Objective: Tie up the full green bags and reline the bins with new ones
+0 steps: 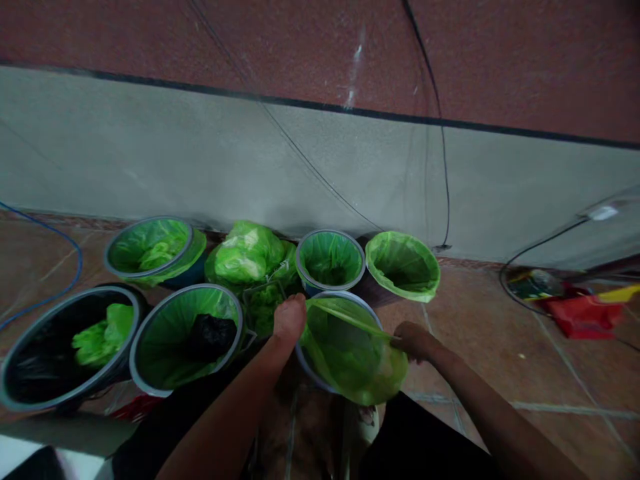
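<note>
Between my hands a green plastic bag [365,353] is stretched out, its mouth pulled taut from side to side. It lies over and partly inside a round bin [310,370], whose pale rim shows at the left and back. My left hand [290,315] is closed on the bag's left edge. At the bag's right edge, my right hand [414,341] pinches the plastic. Just behind stand a lined bin [330,233] with a grey rim and another bin [403,263] with a green bag folded over its rim.
To the left are a bin with green lining [135,363], a black-lined bin [20,390] and another green-lined bin [107,250]. A bulging green bag [247,253] sits by the wall. A blue hose [77,257] lies far left; a red object [583,313] lies right. Cables hang down the wall.
</note>
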A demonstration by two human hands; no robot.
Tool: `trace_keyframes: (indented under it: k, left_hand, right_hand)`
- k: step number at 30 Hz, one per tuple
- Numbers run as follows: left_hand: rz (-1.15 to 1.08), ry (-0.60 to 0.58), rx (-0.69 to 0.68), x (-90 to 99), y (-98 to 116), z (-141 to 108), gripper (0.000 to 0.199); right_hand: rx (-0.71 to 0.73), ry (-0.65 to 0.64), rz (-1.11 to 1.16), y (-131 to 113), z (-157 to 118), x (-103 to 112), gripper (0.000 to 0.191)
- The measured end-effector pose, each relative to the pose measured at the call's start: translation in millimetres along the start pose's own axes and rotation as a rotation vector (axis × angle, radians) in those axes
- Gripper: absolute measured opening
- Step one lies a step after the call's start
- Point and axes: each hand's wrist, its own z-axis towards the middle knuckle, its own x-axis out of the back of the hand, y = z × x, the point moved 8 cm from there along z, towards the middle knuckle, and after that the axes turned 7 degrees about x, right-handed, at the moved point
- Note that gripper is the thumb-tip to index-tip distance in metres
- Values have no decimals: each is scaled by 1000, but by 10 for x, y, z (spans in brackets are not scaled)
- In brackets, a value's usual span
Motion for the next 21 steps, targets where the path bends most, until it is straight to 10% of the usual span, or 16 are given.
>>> trace_keyframes:
  k: [5,11,21]
  left_hand:
    - [-107,91,-135,142,308,-128,28]
    - [-171,124,-279,188,536,-270,25]
    - [-126,12,-245,-6,362,-135,27]
  right_hand:
    - [201,159,-219,-732,-98,165,52]
    - [498,278,-385,-1607,-121,48,32]
    - [364,258,-346,-1376,-5,167,33]
